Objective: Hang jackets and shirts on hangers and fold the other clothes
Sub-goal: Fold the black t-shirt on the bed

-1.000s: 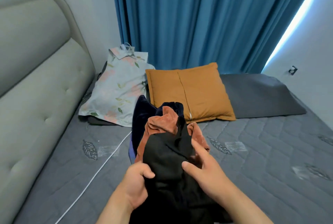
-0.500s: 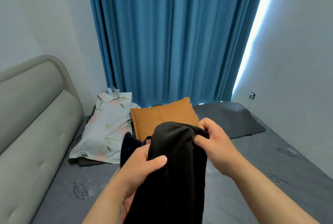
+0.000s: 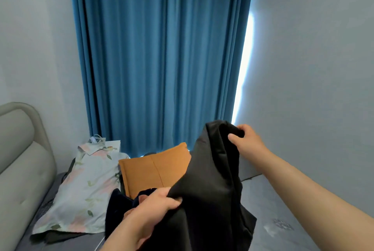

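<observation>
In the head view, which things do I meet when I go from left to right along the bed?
Padded headboard → floral shirt → orange pillow → black garment, which both hands hold up → right hand.

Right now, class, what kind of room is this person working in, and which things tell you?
Most likely a bedroom: a padded headboard, a quilted grey mattress with an orange pillow, and a long blue curtain.

Open bed surface (image 3: 283,220) at right (bare quilt); floral shirt (image 3: 85,190), orange pillow (image 3: 153,170) crowd left.
</observation>
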Motion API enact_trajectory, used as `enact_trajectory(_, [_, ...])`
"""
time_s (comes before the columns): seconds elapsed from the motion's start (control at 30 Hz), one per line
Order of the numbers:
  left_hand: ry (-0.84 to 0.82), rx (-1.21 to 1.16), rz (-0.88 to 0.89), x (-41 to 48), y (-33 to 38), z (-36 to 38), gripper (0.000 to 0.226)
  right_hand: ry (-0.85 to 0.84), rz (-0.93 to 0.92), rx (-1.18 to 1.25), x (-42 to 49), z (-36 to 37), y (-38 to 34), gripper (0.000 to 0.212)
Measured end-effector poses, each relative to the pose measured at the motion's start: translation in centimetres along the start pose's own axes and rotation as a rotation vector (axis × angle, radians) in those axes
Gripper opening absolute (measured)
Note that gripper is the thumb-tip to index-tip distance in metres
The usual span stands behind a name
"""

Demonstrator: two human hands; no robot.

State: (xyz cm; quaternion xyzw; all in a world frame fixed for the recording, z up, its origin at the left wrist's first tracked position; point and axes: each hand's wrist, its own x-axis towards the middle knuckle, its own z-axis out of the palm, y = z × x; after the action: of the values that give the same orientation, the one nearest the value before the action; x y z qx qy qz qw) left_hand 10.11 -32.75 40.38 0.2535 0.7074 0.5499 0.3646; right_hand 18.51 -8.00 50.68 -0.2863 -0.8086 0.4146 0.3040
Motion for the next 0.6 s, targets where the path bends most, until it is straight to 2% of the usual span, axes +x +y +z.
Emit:
enact_trajectory(0.03, [0.044, -0.069, 0.012, 1.0, 0.9, -0.3, 0.016, 0.002, -0.001, -0.098, -0.8, 0.2, 0.4, 0.029])
enact_trajectory(0.1, [0.173, -0.184, -0.022, 2.5, 3.4, 0.1, 0.019, 0.003, -0.067, -0.129, -3.7, 1.0, 0.6, 0.032])
enact_trajectory(0.2, [0.230, -0.447, -0.072, 3.5, 7.3, 1.2, 0.019, -0.094, -0.119, -0.025, -10.1, 2.8, 0.5, 0.003])
enact_trajectory(0.27, [0.233, -0.595, -0.060, 4.2, 9.8, 1.5, 0.023, -0.160, -0.111, 0.019, -13.6, 3.9, 0.3, 0.007])
enact_trajectory(0.33, [0.229, -0.664, -0.028, 4.5, 11.8, 1.8, 0.025, -0.150, -0.107, 0.021, -15.1, 4.6, 0.3, 0.027])
enact_trajectory(0.37, [0.245, -0.672, -0.001, 4.4, 12.8, 2.0, 0.017, -0.161, -0.103, -0.019, -15.3, 4.9, 0.2, 0.042])
enact_trajectory(0.43, [0.263, -0.688, 0.081, 3.8, 14.9, 2.6, 0.012, -0.161, -0.069, -0.115, -15.4, 5.2, -0.3, 0.087])
enact_trajectory(0.47, [0.260, -0.672, 0.118, 3.2, 15.9, 2.9, 0.013, -0.149, -0.039, -0.147, -15.2, 5.3, -0.8, 0.103])
enact_trajectory(0.5, [0.243, -0.650, 0.151, 2.6, 16.7, 3.1, 0.011, -0.126, -0.018, -0.155, -14.9, 5.4, -1.2, 0.107])
enact_trajectory(0.57, [0.214, -0.551, 0.217, 1.3, 18.1, 3.3, 0.005, -0.045, 0.001, -0.135, -13.7, 5.1, -1.1, 0.087])
enact_trajectory(0.6, [0.230, -0.458, 0.255, 0.9, 18.6, 3.1, 0.005, -0.027, -0.016, -0.129, -13.0, 4.7, -1.0, 0.062])
